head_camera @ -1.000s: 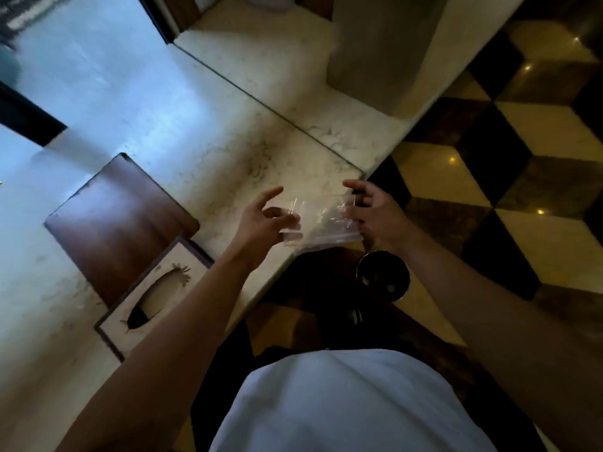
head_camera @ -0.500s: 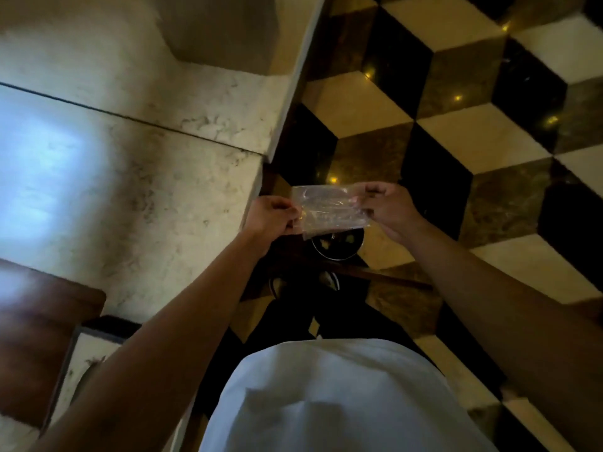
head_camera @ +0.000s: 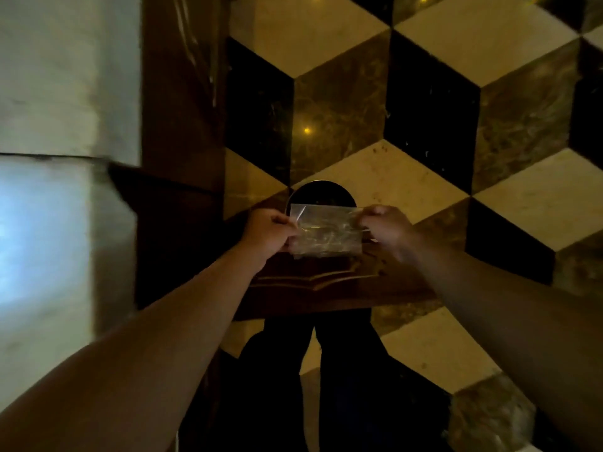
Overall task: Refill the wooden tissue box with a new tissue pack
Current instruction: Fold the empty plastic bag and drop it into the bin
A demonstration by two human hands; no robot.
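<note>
I hold a crumpled sheet of clear plastic wrapper (head_camera: 326, 231) stretched between both my hands, out in front of me at about waist height. My left hand (head_camera: 269, 231) is closed in a loose fist on the wrapper's left edge, thumb and fingers pinched on the film. My right hand (head_camera: 385, 230) is curled the same way on the right edge, knuckles up, fingers pressed onto the plastic. The sheet hangs nearly flat between them, wrinkled and shiny, and I can see through it.

Right behind the wrapper, on the floor, stands a round dark bin with a thin metal rim (head_camera: 321, 194); the wrapper's upper edge overlaps its near side in my view, so I am holding it above or just in front of the opening, and I cannot tell which. The floor (head_camera: 489, 44) is polished stone laid in a cube pattern of cream, brown and black. To my left runs the pale marble surface (head_camera: 49, 223), blurred, with dark brown wood panelling (head_camera: 182, 125) below its edge. My dark trousers (head_camera: 342, 370) show beneath my forearms. The wooden tissue box is outside my view.
</note>
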